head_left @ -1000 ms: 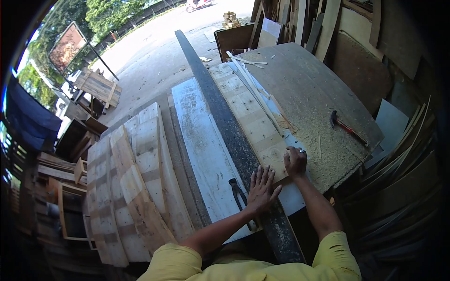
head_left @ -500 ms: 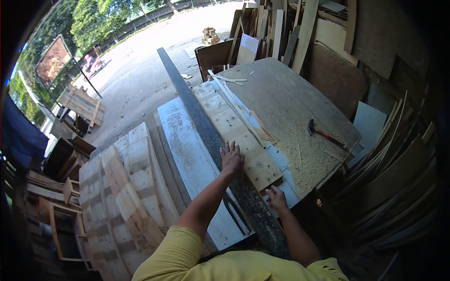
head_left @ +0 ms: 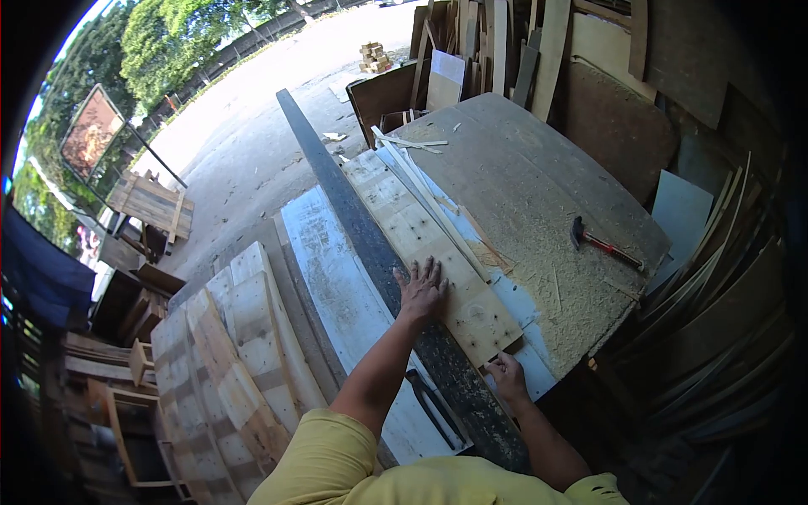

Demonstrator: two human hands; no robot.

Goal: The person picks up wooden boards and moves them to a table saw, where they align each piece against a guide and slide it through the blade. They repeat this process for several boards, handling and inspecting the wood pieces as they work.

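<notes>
A long dark beam [head_left: 362, 227] runs diagonally over the work table, against a pale plywood board [head_left: 408, 223] with dark spots. My left hand [head_left: 421, 290] lies flat with fingers spread across the beam's edge and the board. At the board's near end is my right hand [head_left: 507, 376], its fingers curled near the corner; whether they grip anything is too small to make out. Beneath the beam lies a white panel [head_left: 324, 244]. A black-handled tool [head_left: 433, 408] rests on that panel, left of the beam's near end.
A hammer [head_left: 604, 244] lies amid sawdust on the brown tabletop [head_left: 522, 160]. Thin wood strips [head_left: 429, 194] lie beside the board. Stacked patchwork boards [head_left: 227, 337] stand at the left. More planks lean at the back and right.
The view has shifted slightly, so the table and hammer appear a little differently placed. My left hand still rests on the beam and board; my right hand remains by the board's near corner.
</notes>
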